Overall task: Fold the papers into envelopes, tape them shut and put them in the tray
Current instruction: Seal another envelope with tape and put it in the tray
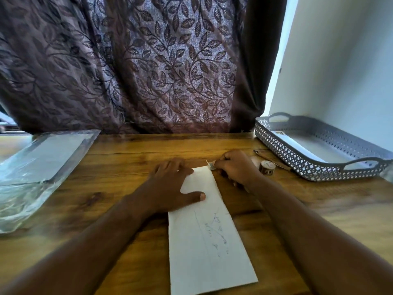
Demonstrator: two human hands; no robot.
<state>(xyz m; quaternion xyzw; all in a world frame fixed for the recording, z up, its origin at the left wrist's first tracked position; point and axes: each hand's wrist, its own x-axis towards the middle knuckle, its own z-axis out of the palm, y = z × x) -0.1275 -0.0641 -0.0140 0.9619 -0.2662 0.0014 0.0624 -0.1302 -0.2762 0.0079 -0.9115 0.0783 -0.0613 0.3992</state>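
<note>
Head view: folded paper (208, 248) points away lengthwise, left hand (168, 184) flat on it, right hand (236, 167) pinching tape (211, 165).

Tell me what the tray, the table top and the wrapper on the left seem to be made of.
Tray: likely moulded plastic, matte grey; its walls are a lattice of cut-outs with handle slots. Table top: wood or wood-look laminate, slightly glossy; brown grain and knots show. Wrapper: thin clear plastic film, shiny and crinkled, white sheets visible through it.
</note>
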